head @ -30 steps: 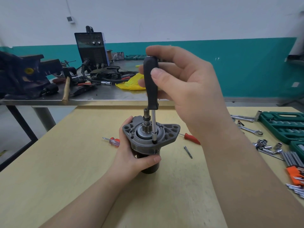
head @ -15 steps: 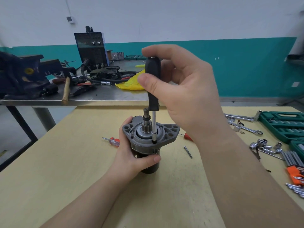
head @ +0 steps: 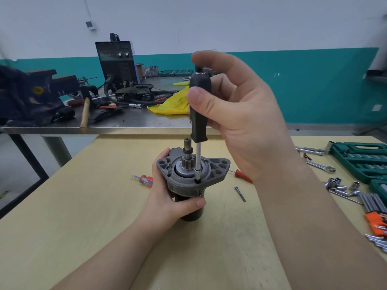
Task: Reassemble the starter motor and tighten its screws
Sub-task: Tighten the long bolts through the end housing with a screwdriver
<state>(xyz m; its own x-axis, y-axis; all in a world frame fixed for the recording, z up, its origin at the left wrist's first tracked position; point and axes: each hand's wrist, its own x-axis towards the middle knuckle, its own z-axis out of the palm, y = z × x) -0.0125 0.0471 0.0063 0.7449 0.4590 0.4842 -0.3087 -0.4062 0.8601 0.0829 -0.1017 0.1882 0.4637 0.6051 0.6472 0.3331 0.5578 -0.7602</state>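
The starter motor [head: 215,168] stands upright on the wooden table [head: 83,216], grey flange and pinion gear on top. My left hand [head: 167,197] grips its dark body from the left, thumb across the front. My right hand [head: 240,114] pinches the black handle of a screwdriver [head: 198,118] held upright. Its metal shaft comes down to a screw on the front of the flange, right of the pinion. A loose long screw [head: 240,193] lies on the table to the right of the motor.
A small red-handled screwdriver [head: 144,180] lies left of the motor, another red-handled tool [head: 243,175] behind my right wrist. Sockets [head: 339,185], a wrench [head: 320,166], hex keys and green tool cases [head: 364,160] fill the right side. A metal bench [head: 125,120] with a welder stands behind.
My right thumb and fingers have shifted round the screwdriver handle, turning it. The motor and my left hand have stayed in place.
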